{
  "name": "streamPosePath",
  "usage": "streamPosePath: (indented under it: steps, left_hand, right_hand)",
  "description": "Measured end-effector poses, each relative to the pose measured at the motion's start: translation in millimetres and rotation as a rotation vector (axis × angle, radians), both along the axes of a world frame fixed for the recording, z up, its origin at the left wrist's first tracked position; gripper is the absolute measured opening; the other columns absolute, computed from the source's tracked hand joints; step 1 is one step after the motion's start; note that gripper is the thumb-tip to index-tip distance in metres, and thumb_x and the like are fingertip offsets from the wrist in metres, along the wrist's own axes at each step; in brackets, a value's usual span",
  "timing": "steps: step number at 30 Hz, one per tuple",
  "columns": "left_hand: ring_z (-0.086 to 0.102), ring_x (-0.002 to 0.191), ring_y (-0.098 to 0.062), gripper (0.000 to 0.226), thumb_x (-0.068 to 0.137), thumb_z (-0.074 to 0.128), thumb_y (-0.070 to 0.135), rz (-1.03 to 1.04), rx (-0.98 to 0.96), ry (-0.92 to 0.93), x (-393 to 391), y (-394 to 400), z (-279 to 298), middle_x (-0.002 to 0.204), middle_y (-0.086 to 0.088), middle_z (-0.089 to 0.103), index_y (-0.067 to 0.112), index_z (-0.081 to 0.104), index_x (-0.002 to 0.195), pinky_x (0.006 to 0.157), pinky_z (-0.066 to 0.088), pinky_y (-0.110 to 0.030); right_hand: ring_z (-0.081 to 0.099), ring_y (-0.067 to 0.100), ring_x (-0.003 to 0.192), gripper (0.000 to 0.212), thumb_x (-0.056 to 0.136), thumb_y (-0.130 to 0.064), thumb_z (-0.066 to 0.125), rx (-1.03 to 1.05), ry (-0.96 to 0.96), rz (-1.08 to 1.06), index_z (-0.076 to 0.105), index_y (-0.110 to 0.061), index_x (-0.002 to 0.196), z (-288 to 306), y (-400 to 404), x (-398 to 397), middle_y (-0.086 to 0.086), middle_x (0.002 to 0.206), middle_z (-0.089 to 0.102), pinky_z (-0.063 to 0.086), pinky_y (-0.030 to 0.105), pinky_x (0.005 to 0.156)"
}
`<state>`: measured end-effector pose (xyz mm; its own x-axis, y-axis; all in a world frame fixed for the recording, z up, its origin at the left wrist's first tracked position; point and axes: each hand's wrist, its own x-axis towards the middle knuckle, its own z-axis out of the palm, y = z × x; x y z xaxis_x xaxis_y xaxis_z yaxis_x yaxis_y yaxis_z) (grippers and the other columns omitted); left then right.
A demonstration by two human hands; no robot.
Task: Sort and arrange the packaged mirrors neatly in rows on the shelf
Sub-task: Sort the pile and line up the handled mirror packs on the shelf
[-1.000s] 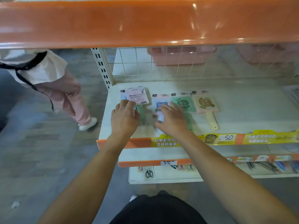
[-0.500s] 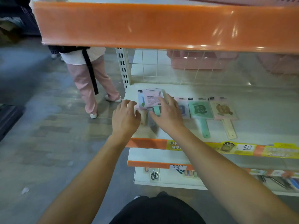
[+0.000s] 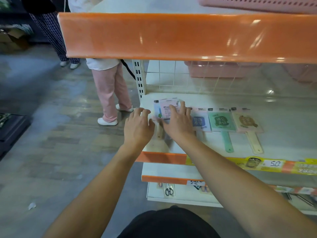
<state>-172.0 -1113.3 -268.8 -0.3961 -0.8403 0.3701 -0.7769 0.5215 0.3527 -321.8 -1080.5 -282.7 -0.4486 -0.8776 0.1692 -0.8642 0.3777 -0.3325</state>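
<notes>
Packaged hand mirrors lie in a row on the white shelf (image 3: pixel 283 103): a blue one (image 3: pixel 199 121), a green one (image 3: pixel 221 122) and a beige one (image 3: pixel 247 121), handles pointing toward me. At the shelf's left end my right hand (image 3: pixel 178 124) rests flat on a pink packaged mirror (image 3: pixel 169 107) lying on top of other packs, back side up. My left hand (image 3: pixel 138 127) hovers beside that stack at the shelf's left edge, fingers spread, touching or nearly touching the packs. A beige handle (image 3: pixel 159 133) shows between my hands.
An orange shelf lip (image 3: pixel 171 36) overhangs above. Pink baskets (image 3: pixel 223 69) sit behind the wire grid. An orange price strip (image 3: pixel 257 164) runs along the shelf front; scissors (image 3: pixel 169 191) hang below. A person in pink trousers (image 3: pixel 109 93) stands left of the shelf.
My right hand slid left from the blue and green mirrors onto the pink pack at the left end. The view shifted left and up; the left hand stayed beside the stack.
</notes>
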Motion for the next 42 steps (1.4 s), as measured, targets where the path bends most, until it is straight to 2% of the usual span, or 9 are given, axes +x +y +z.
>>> streamPosePath:
  steps: [4, 8, 16, 21, 25, 29, 32, 37, 42]
  left_hand:
    - [0.059, 0.098, -0.035, 0.032, 0.083, 0.061, 0.017, 0.001, 0.016, -0.008, -1.3, -3.0, 0.7, 0.116, -0.010, 0.060, 0.010, 0.061, 0.114, 0.079, 0.050, -0.045]
    - [0.058, 0.101, -0.033, 0.032, 0.085, 0.060, 0.018, 0.002, 0.027, -0.025, -1.4, -4.0, 0.3, 0.119, -0.009, 0.058, 0.011, 0.060, 0.116, 0.081, 0.048, -0.043]
    - [0.058, 0.102, -0.035, 0.030, 0.085, 0.059, 0.017, -0.008, 0.035, -0.007, -5.4, -3.1, -1.4, 0.117, -0.010, 0.059, 0.009, 0.060, 0.114, 0.079, 0.046, -0.043]
    - [0.057, 0.102, -0.036, 0.032, 0.087, 0.058, 0.019, -0.013, 0.053, -0.011, -18.0, 0.0, 2.4, 0.119, -0.010, 0.058, 0.011, 0.059, 0.117, 0.081, 0.043, -0.042]
    - [0.055, 0.106, -0.035, 0.033, 0.088, 0.057, 0.021, -0.053, 0.081, -0.026, -38.1, 5.5, 5.5, 0.124, -0.010, 0.056, 0.011, 0.058, 0.119, 0.087, 0.042, -0.042]
    - [0.054, 0.106, -0.036, 0.034, 0.089, 0.057, 0.023, -0.097, 0.113, -0.053, -60.7, 12.9, 6.0, 0.124, -0.011, 0.055, 0.012, 0.057, 0.121, 0.084, 0.041, -0.041]
    - [0.053, 0.111, -0.034, 0.037, 0.089, 0.056, 0.024, -0.124, 0.117, -0.068, -74.7, 18.6, 4.9, 0.126, -0.010, 0.054, 0.012, 0.056, 0.123, 0.085, 0.041, -0.041]
    - [0.054, 0.110, -0.034, 0.037, 0.091, 0.055, 0.025, -0.171, 0.132, -0.051, -94.0, 27.1, 5.7, 0.126, -0.009, 0.055, 0.012, 0.055, 0.126, 0.088, 0.043, -0.042]
    - [0.059, 0.096, -0.039, 0.029, 0.090, 0.055, 0.016, -0.273, 0.084, 0.008, -108.4, 34.9, 7.8, 0.111, -0.015, 0.061, 0.005, 0.058, 0.116, 0.078, 0.047, -0.044]
  right_hand:
    - [0.027, 0.034, 0.134, 0.073, 0.083, -0.075, 0.047, 0.037, 0.002, -0.028, 0.043, -0.024, 0.135, -6.1, -2.5, 2.7, 0.012, 0.158, 0.011, 0.035, 0.045, 0.105]
    - [0.034, 0.035, 0.124, 0.070, 0.083, -0.077, 0.040, 0.038, 0.002, -0.037, 0.047, -0.026, 0.131, -7.1, -1.0, 3.5, 0.011, 0.158, 0.015, 0.035, 0.045, 0.102]
    - [0.035, 0.035, 0.125, 0.052, 0.084, -0.050, 0.064, -0.025, -0.068, -0.005, 0.052, -0.023, 0.127, -3.7, 2.6, 3.8, 0.007, 0.155, 0.025, 0.036, 0.043, 0.103]
    - [0.037, 0.033, 0.123, 0.055, 0.082, -0.054, 0.061, -0.097, -0.123, -0.047, 0.052, -0.022, 0.125, 7.0, 14.5, -11.4, 0.009, 0.141, 0.041, 0.032, 0.039, 0.102]
    - [0.045, 0.030, 0.120, 0.061, 0.074, -0.065, 0.044, -0.168, -0.153, -0.093, 0.055, -0.022, 0.117, 12.5, 27.9, -26.8, 0.008, 0.125, 0.053, 0.028, 0.036, 0.100]
    - [0.047, 0.032, 0.118, 0.052, 0.078, -0.055, 0.058, -0.223, -0.145, -0.104, 0.055, -0.017, 0.114, 12.7, 48.8, -40.2, 0.011, 0.120, 0.054, 0.028, 0.036, 0.101]
    - [0.049, 0.031, 0.118, 0.055, 0.078, -0.060, 0.049, -0.216, -0.146, -0.126, 0.054, -0.018, 0.114, 8.7, 60.8, -47.1, 0.010, 0.119, 0.056, 0.032, 0.039, 0.102]
    - [0.049, 0.026, 0.119, 0.049, 0.082, -0.042, 0.068, -0.283, -0.285, -0.117, 0.057, -0.013, 0.120, 21.4, 80.4, -53.2, 0.008, 0.122, 0.057, 0.034, 0.040, 0.106]
    - [0.049, 0.018, 0.110, 0.048, 0.083, -0.049, 0.065, -0.316, -0.449, -0.123, 0.055, -0.021, 0.121, 27.6, 91.0, -54.3, -0.003, 0.118, 0.058, 0.043, 0.041, 0.097]
